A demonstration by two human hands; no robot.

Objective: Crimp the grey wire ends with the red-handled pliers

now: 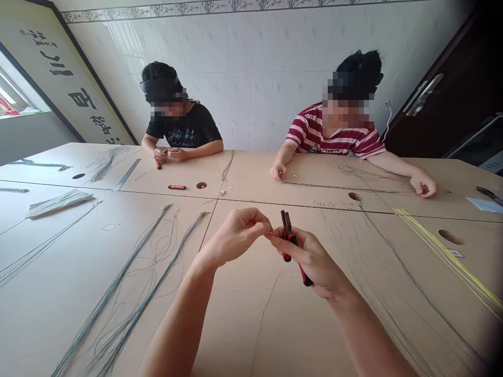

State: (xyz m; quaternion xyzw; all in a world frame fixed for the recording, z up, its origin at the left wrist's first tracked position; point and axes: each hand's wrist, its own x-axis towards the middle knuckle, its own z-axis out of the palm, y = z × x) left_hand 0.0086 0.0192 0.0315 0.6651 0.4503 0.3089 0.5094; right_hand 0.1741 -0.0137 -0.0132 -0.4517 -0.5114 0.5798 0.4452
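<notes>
My left hand (241, 235) is raised over the table, thumb and forefinger pinched on something too small to make out. Its fingertips meet those of my right hand (312, 259), which grips pliers (287, 256) with red and black handles. The plier jaws point up and away, slightly parted, with nothing between them. Below my hands, a thin cord (267, 309) runs along the tabletop toward me; whether it reaches my fingers I cannot tell. Left of my left arm lie two bundles of grey-green cords, one outer (118, 277) and one inner (159, 283), with small metallic bits at their far ends.
Yellow cords (444, 246) and loose grey cords (408, 272) lie on the right. Across the table (231, 314), one person (183, 125) holds a small red object; another (334, 131) handles cords. A red-and-black lighter (176, 187), a metal ruler (128, 174) and round table holes (451, 237) are ahead.
</notes>
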